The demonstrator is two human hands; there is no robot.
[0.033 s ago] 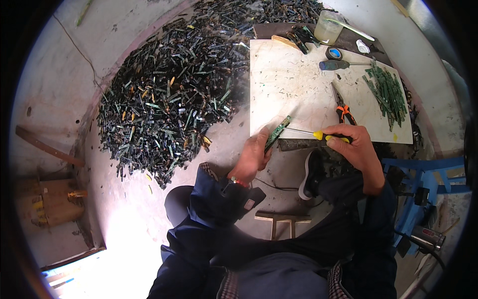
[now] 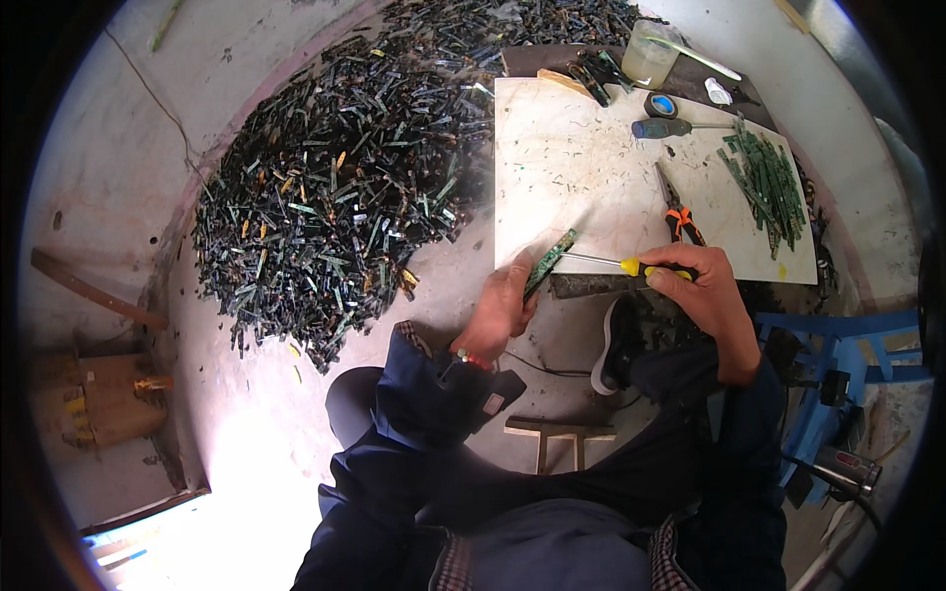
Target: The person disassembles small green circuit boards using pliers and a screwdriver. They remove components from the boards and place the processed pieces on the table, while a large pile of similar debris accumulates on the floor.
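Note:
My left hand (image 2: 501, 307) is closed around a narrow green circuit-board strip (image 2: 552, 258), which slants up and to the right over the near left edge of a white board (image 2: 591, 212). In my right hand (image 2: 705, 295) is a screwdriver (image 2: 631, 267) with a black and yellow handle. Its thin metal shaft points left, and the tip meets the strip or lies right beside it; I cannot tell which. Just beyond my right hand, pliers (image 2: 678, 212) with orange and black handles lie on the board. A second screwdriver (image 2: 662, 128), dark-handled, rests farther back.
A big heap of dark strips (image 2: 335, 197) covers the floor to the left. Green strips (image 2: 767, 182) are piled at the board's right. Behind stand a cloudy plastic cup (image 2: 648, 61) and a roll of tape (image 2: 660, 105). A blue stool (image 2: 838, 364) is at right.

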